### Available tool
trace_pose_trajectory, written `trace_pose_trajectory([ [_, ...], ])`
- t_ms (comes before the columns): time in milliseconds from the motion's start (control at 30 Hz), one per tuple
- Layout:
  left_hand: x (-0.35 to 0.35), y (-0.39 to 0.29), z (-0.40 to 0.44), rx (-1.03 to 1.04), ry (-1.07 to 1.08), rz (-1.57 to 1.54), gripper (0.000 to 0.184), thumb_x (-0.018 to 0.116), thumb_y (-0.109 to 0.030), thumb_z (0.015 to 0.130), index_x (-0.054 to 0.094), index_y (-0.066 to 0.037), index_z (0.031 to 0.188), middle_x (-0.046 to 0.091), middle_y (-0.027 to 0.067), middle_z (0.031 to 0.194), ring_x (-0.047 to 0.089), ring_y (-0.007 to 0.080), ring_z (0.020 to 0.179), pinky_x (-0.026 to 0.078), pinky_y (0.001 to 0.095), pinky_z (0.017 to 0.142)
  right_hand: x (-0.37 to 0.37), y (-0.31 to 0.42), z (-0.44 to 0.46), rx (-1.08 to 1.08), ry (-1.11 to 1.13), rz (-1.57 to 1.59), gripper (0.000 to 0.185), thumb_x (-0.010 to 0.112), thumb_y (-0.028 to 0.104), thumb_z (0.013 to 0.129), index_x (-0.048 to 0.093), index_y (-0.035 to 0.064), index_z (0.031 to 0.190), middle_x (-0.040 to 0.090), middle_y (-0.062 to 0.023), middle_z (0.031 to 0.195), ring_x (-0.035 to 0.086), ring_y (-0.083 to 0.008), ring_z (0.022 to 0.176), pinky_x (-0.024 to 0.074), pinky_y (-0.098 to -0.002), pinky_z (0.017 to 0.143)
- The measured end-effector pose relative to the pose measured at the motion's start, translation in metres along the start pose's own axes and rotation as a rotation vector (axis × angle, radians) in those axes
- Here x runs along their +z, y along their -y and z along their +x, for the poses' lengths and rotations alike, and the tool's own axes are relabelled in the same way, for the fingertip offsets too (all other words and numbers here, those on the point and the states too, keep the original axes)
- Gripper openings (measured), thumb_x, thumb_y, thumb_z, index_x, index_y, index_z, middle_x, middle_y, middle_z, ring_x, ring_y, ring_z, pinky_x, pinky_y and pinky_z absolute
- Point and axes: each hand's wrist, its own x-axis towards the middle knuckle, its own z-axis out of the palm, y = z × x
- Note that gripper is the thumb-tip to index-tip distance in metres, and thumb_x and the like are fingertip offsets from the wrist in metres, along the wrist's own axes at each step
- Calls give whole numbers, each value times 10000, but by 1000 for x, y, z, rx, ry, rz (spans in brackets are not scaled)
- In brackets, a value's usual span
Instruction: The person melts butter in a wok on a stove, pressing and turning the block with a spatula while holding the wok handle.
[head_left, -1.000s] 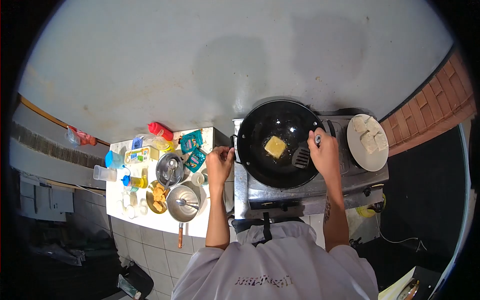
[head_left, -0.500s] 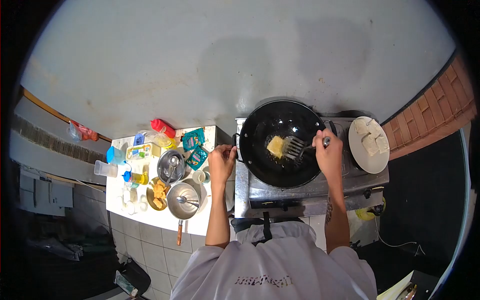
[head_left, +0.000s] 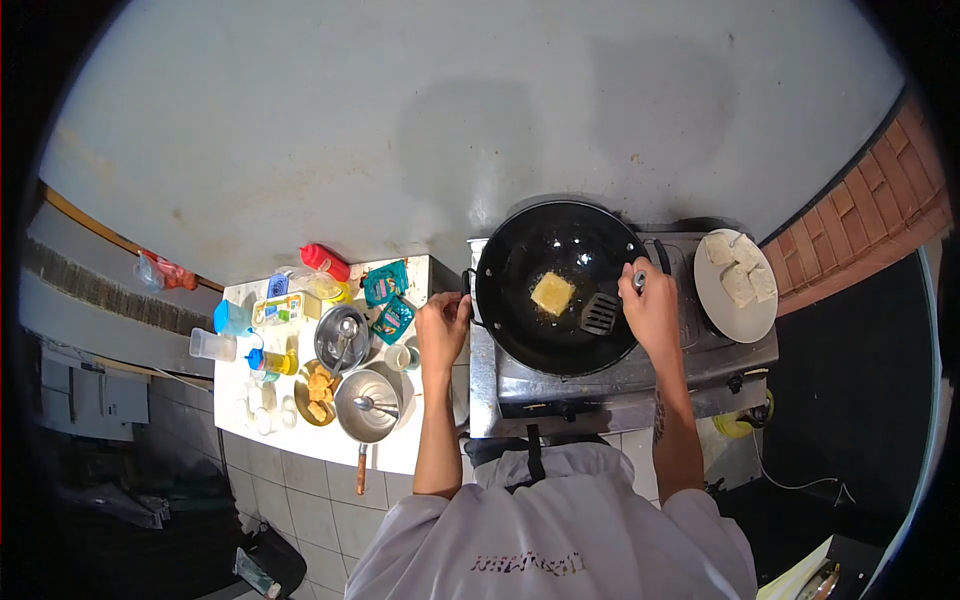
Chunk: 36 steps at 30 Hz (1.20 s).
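Note:
A black wok [head_left: 560,345] stands on the steel stove, with a yellow, fried-looking square piece [head_left: 552,294] in a little oil at its middle. My left hand [head_left: 443,318] is closed on the wok's left handle [head_left: 473,285]. Over the wok's right side, my right hand [head_left: 651,300] grips the handle of a slotted spatula [head_left: 600,313]. The spatula's blade lies low in the wok, just right of the yellow piece and apart from it. To the right, a white plate [head_left: 742,320] carries several pale, whitish pieces [head_left: 738,285].
On the white table [head_left: 395,455] at left are a saucepan [head_left: 367,425] with a spoon, a steel bowl [head_left: 330,325], a bowl of fried pieces [head_left: 319,390], green sachets [head_left: 393,318], a red bottle [head_left: 325,262] and an oil bottle [head_left: 275,361]. The stove [head_left: 620,395] abuts the wall.
The spatula has come away from the yellow piece, and its blade has turned and dropped slightly to the right. My left hand stays at the wok handle.

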Motion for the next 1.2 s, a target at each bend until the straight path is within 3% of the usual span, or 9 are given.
trace_pose_trajectory([
  [200, -2, -2, -1, 6, 6, 22, 228, 730, -160, 826, 706, 57, 892, 661, 173, 706, 631, 246, 588, 487, 344, 580, -2, 3, 1, 81, -5, 85, 278, 583, 129, 912, 478, -26, 707, 483, -224, 582, 451, -442, 547, 357, -452, 518],
  [267, -1, 1, 0, 16, 1, 19, 226, 728, -158, 827, 705, 58, 891, 662, 174, 705, 629, 243, 584, 486, 343, 578, -1, 4, 1, -48, 5, -62, 269, 590, 123, 908, 486, -26, 710, 491, -227, 585, 476, -438, 542, 357, -453, 513],
  [467, -3, -4, 0, -10, 22, 0, 233, 726, -158, 832, 703, 65, 892, 669, 169, 706, 625, 228, 574, 484, 331, 573, 3, 0, -1, 51, -13, 40, 235, 600, 121, 901, 522, -28, 737, 523, -235, 604, 527, -445, 561, 376, -464, 513],
  [567, -4, -5, 1, -22, 35, -9, 231, 726, -157, 833, 702, 65, 891, 667, 160, 697, 628, 217, 578, 485, 322, 575, 0, 5, 0, -45, 11, -81, 242, 599, 119, 900, 513, -27, 728, 516, -232, 598, 523, -446, 556, 376, -466, 513],
  [733, -2, -1, 1, -2, 20, 0, 222, 721, -154, 842, 702, 63, 884, 661, 152, 679, 631, 204, 575, 482, 316, 560, 3, 0, 0, 5, 0, 27, 238, 600, 114, 897, 516, -27, 725, 519, -235, 591, 537, -441, 561, 382, -467, 517],
  [800, -5, -6, 0, -22, 30, -20, 222, 721, -155, 841, 702, 62, 884, 662, 157, 682, 634, 210, 577, 484, 318, 562, -2, 5, 1, 41, -1, 0, 240, 601, 113, 897, 516, -27, 722, 520, -236, 592, 545, -438, 565, 387, -467, 520],
  [867, -6, -8, 0, -39, 40, -41, 223, 722, -155, 839, 702, 62, 885, 663, 162, 686, 637, 217, 580, 486, 321, 565, -3, 9, 2, -84, 20, -82, 249, 602, 116, 897, 513, -24, 711, 519, -230, 591, 541, -430, 556, 379, -456, 508],
  [1100, -3, -3, 0, -22, 39, 12, 217, 721, -149, 832, 704, 62, 881, 674, 172, 713, 652, 244, 607, 503, 330, 602, -2, 7, -2, 23, 4, 33, 249, 606, 110, 893, 512, -25, 706, 528, -226, 596, 549, -428, 562, 380, -451, 507],
  [1200, -3, -4, 0, -16, 31, 19, 213, 717, -144, 834, 704, 63, 881, 676, 172, 721, 658, 245, 616, 505, 332, 605, -1, 9, 0, -60, 27, -86, 244, 607, 100, 890, 510, -25, 704, 526, -222, 590, 557, -414, 551, 379, -449, 504],
])
